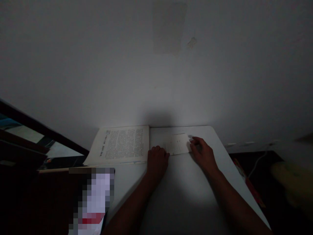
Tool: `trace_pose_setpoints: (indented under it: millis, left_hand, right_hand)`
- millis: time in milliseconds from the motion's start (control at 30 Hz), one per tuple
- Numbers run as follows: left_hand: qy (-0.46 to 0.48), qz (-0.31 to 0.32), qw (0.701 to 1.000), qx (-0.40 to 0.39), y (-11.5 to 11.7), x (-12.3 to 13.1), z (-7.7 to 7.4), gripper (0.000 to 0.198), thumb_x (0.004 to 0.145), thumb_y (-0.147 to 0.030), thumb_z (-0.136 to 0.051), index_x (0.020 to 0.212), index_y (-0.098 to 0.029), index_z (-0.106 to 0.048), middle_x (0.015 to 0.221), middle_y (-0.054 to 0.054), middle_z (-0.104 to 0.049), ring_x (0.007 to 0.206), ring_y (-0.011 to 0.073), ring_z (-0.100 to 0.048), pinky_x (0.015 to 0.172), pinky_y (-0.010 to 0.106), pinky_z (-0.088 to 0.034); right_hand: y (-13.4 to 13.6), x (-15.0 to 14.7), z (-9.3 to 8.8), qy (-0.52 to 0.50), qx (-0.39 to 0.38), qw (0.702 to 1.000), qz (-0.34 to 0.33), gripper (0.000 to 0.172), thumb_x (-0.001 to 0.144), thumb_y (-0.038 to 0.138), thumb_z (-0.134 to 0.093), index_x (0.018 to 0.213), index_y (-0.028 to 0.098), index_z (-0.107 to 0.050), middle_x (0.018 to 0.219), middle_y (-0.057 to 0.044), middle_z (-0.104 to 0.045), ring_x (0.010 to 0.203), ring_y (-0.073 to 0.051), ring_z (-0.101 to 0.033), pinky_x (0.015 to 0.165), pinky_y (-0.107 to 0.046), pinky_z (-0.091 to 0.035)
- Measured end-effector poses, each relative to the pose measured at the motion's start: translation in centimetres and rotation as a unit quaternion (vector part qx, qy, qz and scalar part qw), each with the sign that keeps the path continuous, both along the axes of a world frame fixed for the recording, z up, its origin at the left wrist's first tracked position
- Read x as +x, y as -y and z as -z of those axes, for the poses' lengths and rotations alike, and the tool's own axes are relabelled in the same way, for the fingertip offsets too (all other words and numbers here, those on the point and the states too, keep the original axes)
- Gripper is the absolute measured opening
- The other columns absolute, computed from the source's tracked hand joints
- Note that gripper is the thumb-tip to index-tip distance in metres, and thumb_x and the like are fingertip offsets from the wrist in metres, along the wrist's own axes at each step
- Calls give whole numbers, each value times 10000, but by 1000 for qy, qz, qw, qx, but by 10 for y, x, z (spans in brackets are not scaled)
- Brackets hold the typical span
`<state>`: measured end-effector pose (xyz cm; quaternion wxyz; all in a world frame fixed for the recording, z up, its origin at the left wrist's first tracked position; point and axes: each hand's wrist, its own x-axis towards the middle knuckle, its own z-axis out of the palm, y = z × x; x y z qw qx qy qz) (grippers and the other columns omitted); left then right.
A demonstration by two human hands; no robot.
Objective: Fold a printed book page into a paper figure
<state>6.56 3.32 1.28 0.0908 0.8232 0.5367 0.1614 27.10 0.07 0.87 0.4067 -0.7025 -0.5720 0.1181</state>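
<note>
A small sheet of paper (pixel 178 143) with faint print lies on the white table (pixel 186 195), near the far edge by the wall. My left hand (pixel 157 160) rests on the table at the paper's left edge, fingers curled under. My right hand (pixel 202 154) touches the paper's right edge, its fingers pinched together on the corner. An open book (pixel 121 144) with printed text lies flat to the left of my left hand, almost touching it.
The scene is dim. A grey wall (pixel 156 65) rises directly behind the table. A dark wooden frame (pixel 36 125) and dark furniture stand at the left. A blurred patch (pixel 95 199) covers something at the bottom left. A white cable (pixel 256 163) runs along the floor at the right.
</note>
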Motion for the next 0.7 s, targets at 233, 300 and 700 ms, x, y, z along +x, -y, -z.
trace_pose_setpoints:
  millis: [233, 300, 700]
  left_hand:
    - [89, 24, 994, 63, 4, -1, 3, 157, 851, -256, -527, 747, -159, -594, 821, 53, -565, 828, 183, -521, 779, 337, -410]
    - [130, 42, 988, 78, 5, -1, 3, 147, 861, -247, -516, 772, -163, -598, 830, 49, -572, 826, 169, -530, 780, 321, -423]
    - [289, 173, 940, 50, 6, -2, 3, 143, 868, -174, -465, 943, -186, -586, 969, 68, -573, 875, 130, -565, 781, 265, -489]
  right_hand:
    - [-1, -7, -4, 78, 96, 992, -26, 445, 782, 333, -565, 1199, 213, -464, 1135, -104, -563, 1042, -250, -522, 910, -432, -419]
    - [0, -10, -8, 102, 127, 986, -33, 502, 776, 325, -575, 1245, 223, -427, 1217, -110, -508, 1128, -262, -462, 960, -454, -375]
    - [7, -8, -14, 138, 208, 965, -82, 158, 719, 188, -613, 862, 249, -583, 1097, -49, -599, 1122, -266, -493, 960, -457, -342]
